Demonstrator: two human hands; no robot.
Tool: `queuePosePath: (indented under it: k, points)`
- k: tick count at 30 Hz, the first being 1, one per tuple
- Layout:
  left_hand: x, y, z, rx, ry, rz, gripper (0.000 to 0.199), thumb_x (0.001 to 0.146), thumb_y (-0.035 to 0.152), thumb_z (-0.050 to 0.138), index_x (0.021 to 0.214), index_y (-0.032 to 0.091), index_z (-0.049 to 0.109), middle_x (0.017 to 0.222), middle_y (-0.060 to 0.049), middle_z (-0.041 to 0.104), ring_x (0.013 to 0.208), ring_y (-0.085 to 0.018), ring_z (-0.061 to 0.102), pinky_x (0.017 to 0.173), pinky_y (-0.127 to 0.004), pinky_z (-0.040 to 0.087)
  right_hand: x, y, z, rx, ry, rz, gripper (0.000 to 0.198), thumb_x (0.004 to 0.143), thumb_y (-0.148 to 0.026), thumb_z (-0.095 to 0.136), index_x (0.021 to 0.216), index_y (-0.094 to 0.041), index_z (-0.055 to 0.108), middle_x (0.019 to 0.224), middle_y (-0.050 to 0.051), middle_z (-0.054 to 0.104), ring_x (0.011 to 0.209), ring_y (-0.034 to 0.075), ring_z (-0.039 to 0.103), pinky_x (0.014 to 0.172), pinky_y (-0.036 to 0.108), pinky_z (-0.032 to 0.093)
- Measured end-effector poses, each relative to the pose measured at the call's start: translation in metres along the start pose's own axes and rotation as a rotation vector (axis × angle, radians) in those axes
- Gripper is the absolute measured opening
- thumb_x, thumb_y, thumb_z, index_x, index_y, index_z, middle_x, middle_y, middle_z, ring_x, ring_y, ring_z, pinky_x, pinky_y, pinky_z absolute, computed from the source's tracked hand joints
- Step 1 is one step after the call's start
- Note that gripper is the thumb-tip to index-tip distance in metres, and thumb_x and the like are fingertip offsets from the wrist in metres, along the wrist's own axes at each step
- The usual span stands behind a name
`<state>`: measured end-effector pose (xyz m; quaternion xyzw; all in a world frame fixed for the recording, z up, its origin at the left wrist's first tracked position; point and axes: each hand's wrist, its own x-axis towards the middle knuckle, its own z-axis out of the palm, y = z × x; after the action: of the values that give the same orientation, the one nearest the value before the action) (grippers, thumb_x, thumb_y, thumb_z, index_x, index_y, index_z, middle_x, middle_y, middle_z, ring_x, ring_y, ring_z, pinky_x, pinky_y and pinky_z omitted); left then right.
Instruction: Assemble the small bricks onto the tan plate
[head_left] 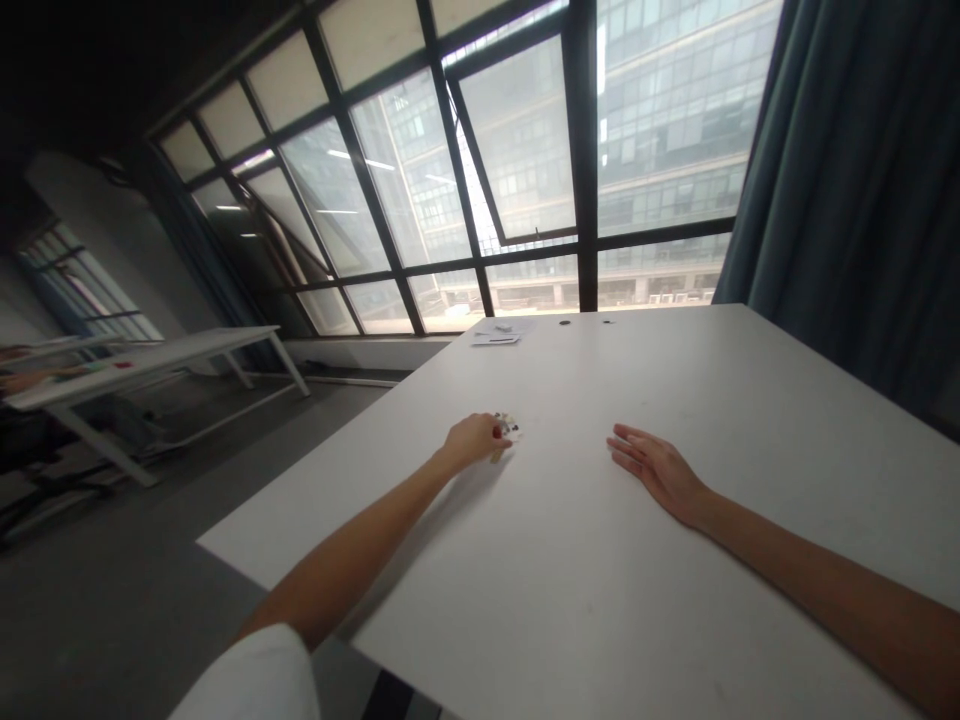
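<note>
My left hand [474,438] is closed, thumb and fingers pinching a small white object with dark and metallic-looking spots [511,428]. What kind of object it is, I cannot make out; my fingers hide part of it. It sits at or just above the white table [570,540], left of the middle. To the right, my right hand [660,472] holds nothing. Its fingers are stretched out and slightly apart, pointing left, with the hand low over or resting on the tabletop.
White papers with a dark strip [496,340] lie at the table's far left. Nearby are a dark round piece [565,323] and a tiny dark item [608,322]. Windows and a blue curtain [847,220] stand beyond. Another white table [150,362], with a person's arm, is at left.
</note>
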<state>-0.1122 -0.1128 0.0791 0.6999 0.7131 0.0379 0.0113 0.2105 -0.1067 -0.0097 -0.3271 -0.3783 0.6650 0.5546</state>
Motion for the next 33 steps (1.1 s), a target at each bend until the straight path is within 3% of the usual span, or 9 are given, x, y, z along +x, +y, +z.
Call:
queuePosePath:
  k: [5, 10, 14, 20, 23, 26, 28, 30, 33]
  points:
    - [-0.013, -0.016, 0.024, 0.039, -0.028, -0.091, 0.037, 0.078, 0.059, 0.063, 0.081, 0.024, 0.073, 0.091, -0.007, 0.075, 0.083, -0.024, 0.07, 0.07, -0.029, 0.05, 0.001, 0.001, -0.003, -0.01, 0.0, -0.004, 0.021, 0.077, -0.024, 0.075, 0.097, -0.018, 0.075, 0.121, 0.01, 0.069, 0.11, 0.024, 0.067, 0.097, 0.037, 0.059]
    - [-0.017, -0.013, 0.034, 0.025, 0.032, -0.106, 0.023, 0.077, 0.044, 0.064, 0.082, 0.024, 0.074, 0.092, -0.008, 0.076, 0.083, -0.025, 0.07, 0.068, -0.029, 0.05, 0.002, 0.001, -0.003, -0.019, 0.001, -0.007, 0.021, 0.076, -0.025, 0.076, 0.096, -0.018, 0.075, 0.12, 0.009, 0.07, 0.103, 0.022, 0.069, 0.089, 0.034, 0.061]
    - [-0.024, -0.004, 0.03, -0.006, 0.045, -0.036, 0.016, 0.073, 0.037, 0.066, 0.077, 0.024, 0.075, 0.086, -0.007, 0.075, 0.08, -0.025, 0.069, 0.064, -0.028, 0.049, 0.002, 0.001, -0.001, -0.069, -0.042, -0.012, 0.023, 0.074, -0.03, 0.078, 0.093, -0.016, 0.077, 0.114, 0.011, 0.072, 0.089, 0.019, 0.07, 0.078, 0.029, 0.06]
    - [-0.024, 0.045, 0.022, -0.123, 0.047, 0.275, 0.013, 0.074, 0.034, 0.068, 0.077, 0.024, 0.075, 0.079, -0.001, 0.075, 0.074, -0.018, 0.067, 0.065, -0.026, 0.048, 0.001, 0.004, 0.002, -0.336, -0.075, -0.134, 0.024, 0.072, -0.031, 0.075, 0.091, -0.017, 0.076, 0.092, 0.006, 0.074, 0.072, 0.015, 0.064, 0.061, 0.025, 0.052]
    - [-0.013, 0.081, 0.025, -0.198, 0.037, 0.391, 0.014, 0.076, 0.036, 0.068, 0.08, 0.024, 0.075, 0.078, 0.001, 0.074, 0.071, -0.016, 0.066, 0.065, -0.025, 0.047, -0.003, 0.003, 0.003, -0.634, -0.078, -0.334, 0.02, 0.077, -0.026, 0.065, 0.093, -0.017, 0.073, 0.083, 0.005, 0.072, 0.067, 0.015, 0.061, 0.059, 0.027, 0.049]
    - [-0.001, 0.112, 0.033, -0.219, 0.059, 0.48, 0.013, 0.076, 0.035, 0.068, 0.082, 0.025, 0.074, 0.081, 0.002, 0.074, 0.073, -0.016, 0.065, 0.068, -0.025, 0.048, -0.01, -0.002, 0.003, -0.948, -0.074, -0.641, 0.022, 0.084, -0.019, 0.057, 0.102, -0.02, 0.07, 0.097, 0.006, 0.07, 0.078, 0.018, 0.061, 0.07, 0.032, 0.051]
    - [0.004, 0.129, 0.04, -0.208, 0.1, 0.526, 0.013, 0.077, 0.035, 0.068, 0.083, 0.024, 0.073, 0.083, 0.0, 0.074, 0.077, -0.017, 0.066, 0.071, -0.026, 0.049, -0.012, -0.006, 0.0, -1.105, -0.08, -0.765, 0.028, 0.084, -0.018, 0.059, 0.111, -0.021, 0.067, 0.107, 0.008, 0.067, 0.09, 0.02, 0.06, 0.083, 0.037, 0.052]
    - [0.006, 0.139, 0.047, -0.196, 0.151, 0.577, 0.013, 0.078, 0.033, 0.067, 0.084, 0.023, 0.072, 0.086, -0.001, 0.073, 0.083, -0.018, 0.066, 0.074, -0.027, 0.049, -0.012, -0.008, -0.003, -1.219, -0.085, -0.809, 0.031, 0.084, -0.019, 0.064, 0.114, -0.021, 0.066, 0.112, 0.009, 0.064, 0.103, 0.023, 0.058, 0.093, 0.04, 0.049]
    - [0.006, 0.144, 0.057, -0.186, 0.229, 0.641, 0.01, 0.08, 0.03, 0.065, 0.086, 0.023, 0.069, 0.089, -0.002, 0.072, 0.09, -0.019, 0.064, 0.077, -0.027, 0.049, -0.009, -0.009, -0.008, -1.324, -0.081, -0.799, 0.024, 0.084, -0.018, 0.066, 0.108, -0.02, 0.067, 0.106, 0.009, 0.064, 0.104, 0.024, 0.056, 0.094, 0.04, 0.048]
